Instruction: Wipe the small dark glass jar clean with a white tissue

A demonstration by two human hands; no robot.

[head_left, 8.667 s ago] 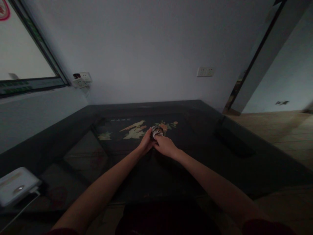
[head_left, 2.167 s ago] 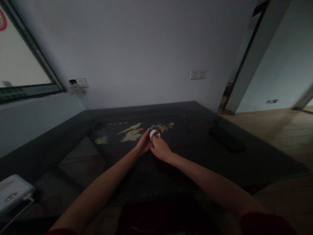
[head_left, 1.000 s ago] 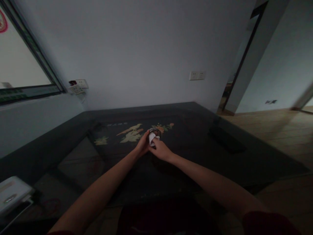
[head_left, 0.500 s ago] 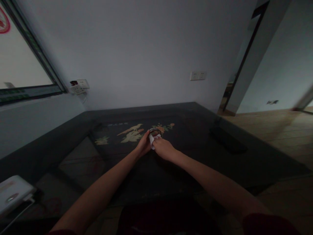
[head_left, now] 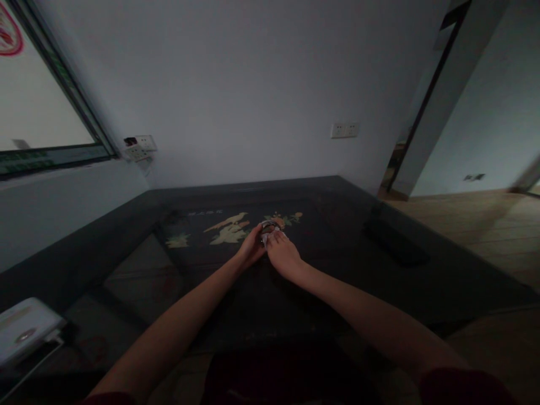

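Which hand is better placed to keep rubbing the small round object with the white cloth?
Right. The right hand has the white cloth pressed to the small round object, while the left hand steadies its other side.

A dim room with a dark table set in a corner.

A plain pale wall runs behind the dark glossy table, whose top bears an inlay of birds and flowers. A bright window with a dark frame fills the left side, with wall sockets just beside its lower corner. More sockets sit further right on the wall. A doorway opens at right onto a wooden floor. A white box lies at the table's near left edge.
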